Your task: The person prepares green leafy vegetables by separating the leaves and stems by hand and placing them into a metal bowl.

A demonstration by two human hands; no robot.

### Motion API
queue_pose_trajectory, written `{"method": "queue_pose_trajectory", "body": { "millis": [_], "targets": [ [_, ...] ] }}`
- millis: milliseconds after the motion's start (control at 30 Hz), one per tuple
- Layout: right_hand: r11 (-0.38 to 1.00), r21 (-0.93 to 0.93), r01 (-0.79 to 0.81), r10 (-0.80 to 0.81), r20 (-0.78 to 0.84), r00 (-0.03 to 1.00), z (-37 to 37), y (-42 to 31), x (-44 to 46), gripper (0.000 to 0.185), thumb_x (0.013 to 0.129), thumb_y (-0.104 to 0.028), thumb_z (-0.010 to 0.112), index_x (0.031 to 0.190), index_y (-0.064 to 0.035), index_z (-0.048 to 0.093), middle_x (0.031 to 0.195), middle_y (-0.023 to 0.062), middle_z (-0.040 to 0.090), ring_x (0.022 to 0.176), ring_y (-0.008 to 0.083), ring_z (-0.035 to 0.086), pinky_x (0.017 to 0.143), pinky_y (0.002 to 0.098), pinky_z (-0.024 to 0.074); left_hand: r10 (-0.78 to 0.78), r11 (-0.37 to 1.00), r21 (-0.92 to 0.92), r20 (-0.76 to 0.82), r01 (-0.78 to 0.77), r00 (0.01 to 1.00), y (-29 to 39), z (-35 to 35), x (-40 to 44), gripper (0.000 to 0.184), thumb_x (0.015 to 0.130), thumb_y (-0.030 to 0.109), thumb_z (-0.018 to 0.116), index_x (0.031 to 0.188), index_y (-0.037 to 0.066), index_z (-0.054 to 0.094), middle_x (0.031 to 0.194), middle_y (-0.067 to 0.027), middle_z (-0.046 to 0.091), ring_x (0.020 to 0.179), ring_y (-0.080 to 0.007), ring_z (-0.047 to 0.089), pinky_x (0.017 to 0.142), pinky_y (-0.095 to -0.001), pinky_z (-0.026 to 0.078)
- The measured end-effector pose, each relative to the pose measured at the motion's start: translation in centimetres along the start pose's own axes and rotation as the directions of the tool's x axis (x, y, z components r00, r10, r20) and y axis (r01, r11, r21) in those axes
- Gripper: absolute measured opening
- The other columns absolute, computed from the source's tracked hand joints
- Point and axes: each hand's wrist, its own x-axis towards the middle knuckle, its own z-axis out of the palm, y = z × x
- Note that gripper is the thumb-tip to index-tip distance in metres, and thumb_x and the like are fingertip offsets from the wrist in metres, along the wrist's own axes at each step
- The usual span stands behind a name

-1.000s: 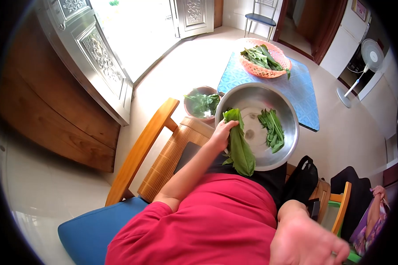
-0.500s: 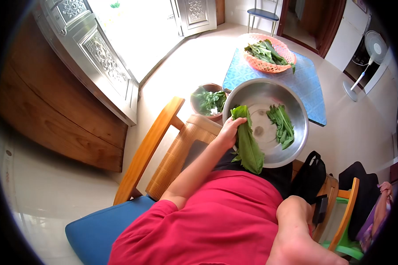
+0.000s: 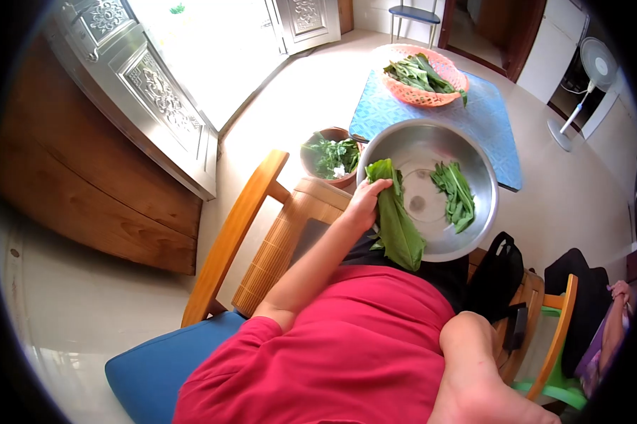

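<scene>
My left hand (image 3: pixel 364 203) is closed around a bunch of broad green leaves (image 3: pixel 402 237), which hangs down across the near left rim of a metal basin (image 3: pixel 398 141). The basin rests at my lap, against the near side of a small blue-topped table. Inside it, toward the right, lies a smaller bunch of leafy greens (image 3: pixel 455 196). My right arm is bent up toward the camera on the right. Only part of my right hand (image 3: pixel 492 408) shows at the bottom edge; its fingers are hidden.
A pink plastic basket (image 3: pixel 443 93) of greens stands on the blue table (image 3: pixel 499 134). Left of the basin is a bucket (image 3: pixel 311 164) with leafy scraps. A wooden armrest (image 3: pixel 226 247) flanks my left side. At right are a black bag (image 3: pixel 495 279) and a fan (image 3: pixel 598 65).
The view has shifted slightly. My left hand keeps its hold on the leaves at about the same place over the basin rim.
</scene>
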Motion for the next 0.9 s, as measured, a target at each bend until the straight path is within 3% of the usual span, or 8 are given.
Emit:
{"method": "queue_pose_trajectory", "body": {
  "millis": [133, 200, 300, 400, 567, 700, 800, 900],
  "targets": [
    [0.991, -0.11, 0.073, -0.085, -0.101, 0.991, 1.1, 0.7, -0.2, 0.037, 0.091, -0.039, 0.055, 0.109, -0.007, 0.06, 0.118, 0.0081, 0.057, 0.119, 0.0264, 0.045, 0.1, 0.0466, 0.0321, -0.032, 0.998, -0.046, 0.001, 0.032, 0.999, -0.4, 0.4, -0.1, 0.015, 0.088, 0.007, 0.059, 0.101, 0.001, 0.059, 0.086, -0.0097, 0.066, 0.071, -0.0216, 0.066, 0.064, -0.0373, 0.058],
    [0.997, -0.067, 0.048, -0.047, 0.022, 0.999, 0.2, 0.5, -0.3, 0.037, 0.091, -0.039, 0.054, 0.109, -0.007, 0.06, 0.119, 0.0078, 0.056, 0.119, 0.0261, 0.045, 0.101, 0.0466, 0.0318, -0.062, 0.997, -0.042, 0.011, 0.063, 0.998, -0.1, 0.5, -0.4, 0.014, 0.088, 0.008, 0.058, 0.101, 0.001, 0.06, 0.086, -0.0094, 0.066, 0.07, -0.0213, 0.066, 0.064, -0.0369, 0.058],
    [0.993, 0.077, 0.091, -0.084, -0.081, 0.993, 0.5, 0.8, -0.4, 0.039, 0.091, -0.039, 0.053, 0.111, -0.0071, 0.06, 0.121, 0.0071, 0.056, 0.119, 0.0258, 0.046, 0.101, 0.0466, 0.0317, -0.066, 0.997, -0.03, 0.008, 0.066, 0.998, -0.6, -0.1, -0.1, 0.017, 0.089, 0.01, 0.057, 0.103, 0.0, 0.06, 0.088, -0.0111, 0.067, 0.073, -0.0224, 0.067, 0.067, -0.0381, 0.058],
    [0.999, -0.033, 0.001, 0.001, 0.038, 0.999, 0.0, 0.5, -0.4, 0.041, 0.091, -0.04, 0.052, 0.114, -0.007, 0.059, 0.124, 0.0064, 0.056, 0.119, 0.0253, 0.046, 0.102, 0.047, 0.0315, -0.079, 0.994, -0.082, -0.01, 0.078, 0.997, -0.4, 0.2, -0.2, 0.015, 0.087, 0.008, 0.059, 0.1, 0.002, 0.06, 0.084, -0.0098, 0.066, 0.069, -0.0226, 0.066, 0.062, -0.0372, 0.057],
    [0.959, 0.269, -0.084, 0.116, -0.102, 0.988, 0.5, -0.3, 0.2, 0.043, 0.092, -0.041, 0.051, 0.118, -0.007, 0.058, 0.128, 0.0068, 0.056, 0.121, 0.025, 0.045, 0.102, 0.0475, 0.0314, -0.066, 0.995, -0.079, -0.015, 0.064, 0.998, -0.6, -0.1, 0.1, 0.016, 0.087, 0.009, 0.059, 0.1, 0.0, 0.061, 0.086, -0.0105, 0.066, 0.071, -0.023, 0.066, 0.065, -0.0383, 0.057],
    [0.924, 0.363, -0.123, 0.19, -0.155, 0.969, 1.2, -0.7, 0.2, 0.041, 0.093, -0.038, 0.051, 0.118, -0.0068, 0.058, 0.13, 0.0073, 0.055, 0.124, 0.0249, 0.044, 0.103, 0.0479, 0.0306, -0.084, 0.994, -0.071, 0.03, 0.086, 0.996, -0.8, -0.6, 0.4, 0.02, 0.089, 0.01, 0.056, 0.104, -0.003, 0.06, 0.09, -0.0134, 0.067, 0.075, -0.0243, 0.068, 0.071, -0.0391, 0.058],
    [0.98, 0.161, -0.114, 0.134, -0.117, 0.984, 1.0, -0.3, -0.1, 0.037, 0.092, -0.035, 0.054, 0.114, -0.006, 0.058, 0.126, 0.0072, 0.056, 0.121, 0.0247, 0.045, 0.102, 0.0478, 0.0304, -0.086, 0.994, -0.066, 0.016, 0.086, 0.996, -0.8, -0.6, 0.4, 0.019, 0.089, 0.009, 0.056, 0.104, -0.002, 0.06, 0.09, -0.0134, 0.067, 0.075, -0.0244, 0.068, 0.07, -0.0391, 0.058],
    [0.93, 0.356, -0.092, 0.168, -0.189, 0.967, 2.3, -0.2, -0.6, 0.032, 0.091, -0.033, 0.056, 0.108, -0.0057, 0.058, 0.117, 0.0066, 0.057, 0.114, 0.0243, 0.047, 0.1, 0.0469, 0.0313, -0.066, 0.995, -0.07, -0.011, 0.065, 0.998, -0.8, -0.5, 0.5, 0.02, 0.089, 0.009, 0.056, 0.105, -0.002, 0.06, 0.089, -0.0135, 0.067, 0.075, -0.0246, 0.068, 0.071, -0.039, 0.058]
  ]
}}
